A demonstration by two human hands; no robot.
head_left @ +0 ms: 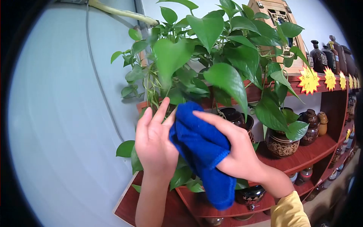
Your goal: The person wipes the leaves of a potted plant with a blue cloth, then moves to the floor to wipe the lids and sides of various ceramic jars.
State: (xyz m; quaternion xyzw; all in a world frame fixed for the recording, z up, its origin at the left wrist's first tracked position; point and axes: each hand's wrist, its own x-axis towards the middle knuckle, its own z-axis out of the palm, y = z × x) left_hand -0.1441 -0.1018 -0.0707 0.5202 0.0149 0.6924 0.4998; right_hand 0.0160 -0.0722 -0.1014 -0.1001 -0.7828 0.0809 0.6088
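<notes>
the right hand (242,153) pinches the blue cloth (202,145) in its fingers (217,121), bunched up, perhaps so it won't slip. the cloth is in front of the shelf (312,153), near its left end. the left hand (157,151) has spread fingers by the plant (227,80), maybe to steady leaves.

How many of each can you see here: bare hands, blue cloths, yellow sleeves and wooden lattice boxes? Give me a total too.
Bare hands: 2 (left hand, right hand)
Blue cloth: 1
Yellow sleeve: 1
Wooden lattice box: 1
Total: 5
</notes>
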